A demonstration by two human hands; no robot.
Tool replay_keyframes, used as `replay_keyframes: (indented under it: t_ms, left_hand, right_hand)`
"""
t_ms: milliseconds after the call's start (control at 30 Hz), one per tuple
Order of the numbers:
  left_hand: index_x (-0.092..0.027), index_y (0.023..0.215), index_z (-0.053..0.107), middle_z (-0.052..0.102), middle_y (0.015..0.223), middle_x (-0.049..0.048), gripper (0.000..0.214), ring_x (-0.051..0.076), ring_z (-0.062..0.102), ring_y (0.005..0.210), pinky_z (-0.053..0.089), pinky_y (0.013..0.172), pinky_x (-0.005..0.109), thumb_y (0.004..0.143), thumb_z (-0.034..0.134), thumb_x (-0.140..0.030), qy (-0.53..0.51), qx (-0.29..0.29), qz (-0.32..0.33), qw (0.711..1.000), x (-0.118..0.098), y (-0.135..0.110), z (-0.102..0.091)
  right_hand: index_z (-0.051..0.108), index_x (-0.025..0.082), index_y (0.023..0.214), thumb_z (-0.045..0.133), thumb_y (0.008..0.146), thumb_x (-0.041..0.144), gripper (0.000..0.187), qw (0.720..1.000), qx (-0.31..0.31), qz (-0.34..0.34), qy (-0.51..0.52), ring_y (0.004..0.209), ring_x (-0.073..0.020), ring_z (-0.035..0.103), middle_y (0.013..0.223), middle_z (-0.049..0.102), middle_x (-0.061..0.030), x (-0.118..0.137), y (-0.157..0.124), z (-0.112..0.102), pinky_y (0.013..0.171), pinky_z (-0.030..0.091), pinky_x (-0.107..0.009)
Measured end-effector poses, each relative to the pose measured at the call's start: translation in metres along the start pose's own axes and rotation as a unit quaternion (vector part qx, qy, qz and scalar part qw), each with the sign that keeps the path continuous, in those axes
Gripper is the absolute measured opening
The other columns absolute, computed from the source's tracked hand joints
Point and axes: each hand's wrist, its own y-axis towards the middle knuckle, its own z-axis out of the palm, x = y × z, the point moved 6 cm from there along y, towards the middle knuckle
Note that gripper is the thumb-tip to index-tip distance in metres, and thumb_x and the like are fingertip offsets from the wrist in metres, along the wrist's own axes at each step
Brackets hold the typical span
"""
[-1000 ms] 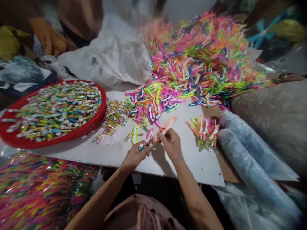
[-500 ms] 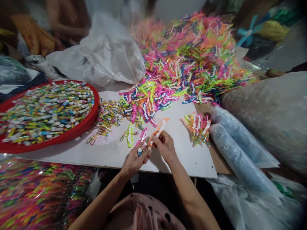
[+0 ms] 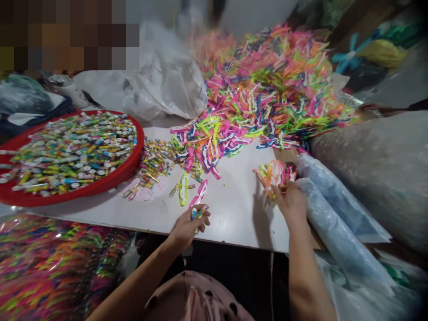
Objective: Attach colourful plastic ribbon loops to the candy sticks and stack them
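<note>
My left hand point(image 3: 189, 225) rests at the near edge of the white board point(image 3: 230, 214), its fingers curled round a few small wrapped candy sticks point(image 3: 197, 213). My right hand point(image 3: 290, 200) has reached to the right and lies on a small stack of colourful plastic pieces point(image 3: 273, 174), fingers closed at its near end. A pink plastic piece point(image 3: 199, 192) and a green one point(image 3: 183, 188) lie loose just beyond my left hand. A large heap of neon plastic pieces point(image 3: 267, 93) fills the far side of the board.
A red round tray point(image 3: 130, 167) full of small wrapped candy sticks sits at the left, with more spilled beside it point(image 3: 155, 162). A crumpled white plastic bag point(image 3: 160, 84) lies behind. Rolled clear plastic sheets point(image 3: 337, 218) lie at the right. Bagged colourful pieces point(image 3: 50, 267) sit lower left.
My right hand left the orange piece it was working on beside my left hand and moved right to the small stack. The left hand stayed near the board's edge with the candy sticks.
</note>
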Motion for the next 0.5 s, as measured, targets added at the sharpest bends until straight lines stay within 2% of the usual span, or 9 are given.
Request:
replay_keyframes:
  t_ms: [33,67,133,200,267,300,367,433,500]
  left_hand:
    - [-0.014,0.098,0.054,0.064,0.084,0.004,0.052,0.011,0.06,0.068,0.041,0.055,0.02,0.058,0.081,-0.033,-0.031,-0.018,-0.002,0.999,-0.003,-0.002,-0.006]
    - [-0.014,0.1,0.053,0.065,0.089,0.0063,0.055,0.015,0.063,0.077,0.046,0.062,0.022,0.057,0.082,-0.031,-0.049,-0.026,-0.006,0.998,-0.006,-0.005,-0.01]
    - [-0.014,0.106,0.05,0.066,0.093,0.0089,0.059,0.018,0.065,0.082,0.048,0.069,0.025,0.06,0.081,-0.033,-0.061,-0.025,-0.013,0.998,-0.01,-0.01,-0.018]
    - [-0.016,0.111,0.046,0.067,0.085,0.0076,0.06,0.015,0.064,0.068,0.046,0.059,0.024,0.066,0.077,-0.041,-0.056,-0.021,-0.011,0.998,-0.016,-0.016,-0.027]
    - [-0.017,0.113,0.045,0.065,0.072,0.003,0.06,0.011,0.055,0.049,0.035,0.045,0.02,0.07,0.07,-0.049,-0.04,-0.041,0.0,0.998,-0.024,-0.02,-0.038]
    - [-0.017,0.113,0.046,0.063,0.068,0.0011,0.059,0.008,0.049,0.043,0.029,0.041,0.019,0.071,0.068,-0.051,-0.028,-0.062,0.011,0.998,-0.028,-0.021,-0.045]
    - [-0.016,0.109,0.05,0.062,0.066,0.0002,0.055,0.005,0.037,0.038,0.02,0.038,0.02,0.072,0.065,-0.053,-0.007,-0.107,0.037,0.994,-0.037,-0.021,-0.056]
    - [-0.015,0.104,0.053,0.063,0.071,0.0018,0.051,0.003,0.031,0.039,0.016,0.039,0.021,0.072,0.065,-0.052,-0.005,-0.141,0.052,0.989,-0.039,-0.015,-0.059]
    - [-0.015,0.103,0.053,0.064,0.078,0.004,0.05,0.003,0.034,0.043,0.018,0.041,0.02,0.069,0.068,-0.048,-0.036,-0.147,0.052,0.987,-0.032,-0.006,-0.05]
  right_hand:
    - [0.059,0.01,0.103,0.05,0.086,0.032,0.03,0.999,-0.016,-0.007,-0.041,0.085,-0.0254,0.059,0.092,0.062,-0.0174,0.009,0.004,-0.002,0.073,0.044,-0.036]
    - [0.058,0.01,0.109,0.048,0.086,0.025,0.029,0.997,-0.006,-0.025,-0.072,0.093,-0.026,0.058,0.103,0.06,-0.019,0.024,0.002,0.007,0.078,0.043,-0.036]
    - [0.058,0.016,0.115,0.045,0.085,0.014,0.032,0.981,0.097,-0.128,-0.107,0.102,-0.0233,0.055,0.115,0.057,-0.0149,0.072,-0.016,0.053,0.081,0.044,-0.032]
    - [0.06,0.021,0.11,0.045,0.087,0.016,0.028,0.934,0.221,-0.253,-0.118,0.103,-0.0219,0.053,0.116,0.056,-0.0104,0.119,-0.049,0.107,0.076,0.045,-0.029]
    - [0.063,0.021,0.102,0.046,0.09,0.022,0.021,0.904,0.269,-0.307,-0.124,0.102,-0.0222,0.052,0.114,0.055,-0.0099,0.14,-0.075,0.14,0.074,0.045,-0.028]
    - [0.064,0.02,0.098,0.047,0.091,0.025,0.02,0.901,0.271,-0.314,-0.124,0.102,-0.0222,0.052,0.113,0.055,-0.0101,0.141,-0.081,0.147,0.074,0.045,-0.028]
    - [0.065,0.019,0.095,0.047,0.091,0.026,0.019,0.908,0.262,-0.308,-0.111,0.1,-0.021,0.053,0.112,0.055,-0.0097,0.126,-0.083,0.146,0.078,0.045,-0.029]
    - [0.063,0.02,0.102,0.049,0.09,0.025,0.019,0.92,0.254,-0.287,-0.086,0.1,-0.0187,0.054,0.116,0.054,-0.0089,0.102,-0.076,0.134,0.081,0.045,-0.028]
    - [0.056,0.02,0.117,0.053,0.088,0.026,0.029,0.933,0.24,-0.256,-0.075,0.105,-0.0185,0.053,0.124,0.05,-0.0099,0.081,-0.068,0.116,0.083,0.046,-0.028]
